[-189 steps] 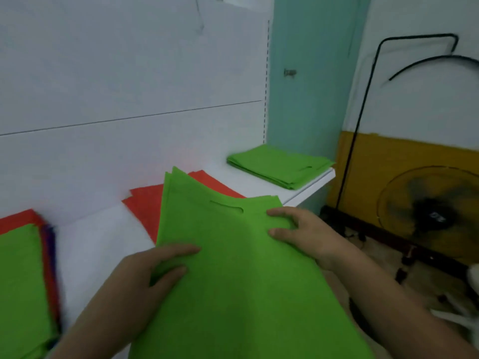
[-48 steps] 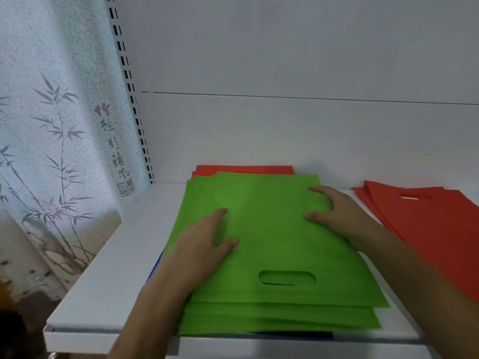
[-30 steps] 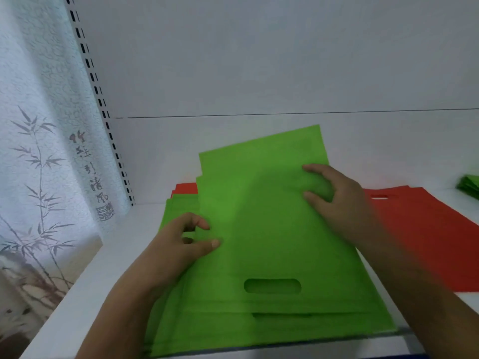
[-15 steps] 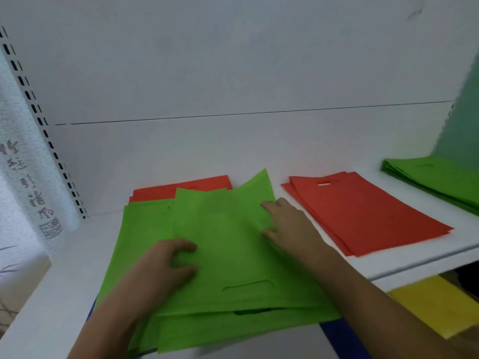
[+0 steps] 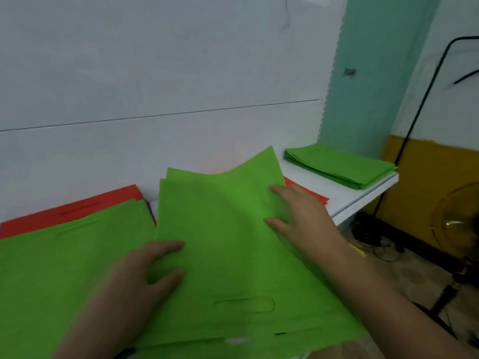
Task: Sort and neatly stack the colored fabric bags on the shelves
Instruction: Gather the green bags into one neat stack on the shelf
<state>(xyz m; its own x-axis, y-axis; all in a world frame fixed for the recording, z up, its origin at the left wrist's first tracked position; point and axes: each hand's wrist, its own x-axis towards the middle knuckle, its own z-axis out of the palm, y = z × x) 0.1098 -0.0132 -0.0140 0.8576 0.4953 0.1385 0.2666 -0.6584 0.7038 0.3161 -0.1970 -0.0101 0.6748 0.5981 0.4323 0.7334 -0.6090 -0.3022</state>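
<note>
Right now both hands' fingers pinch the green bags above the shelf.

Both hands hold a sheaf of green bags, left hand at its left edge, right hand at its right; another green stack lies far right on the shelf.
</note>
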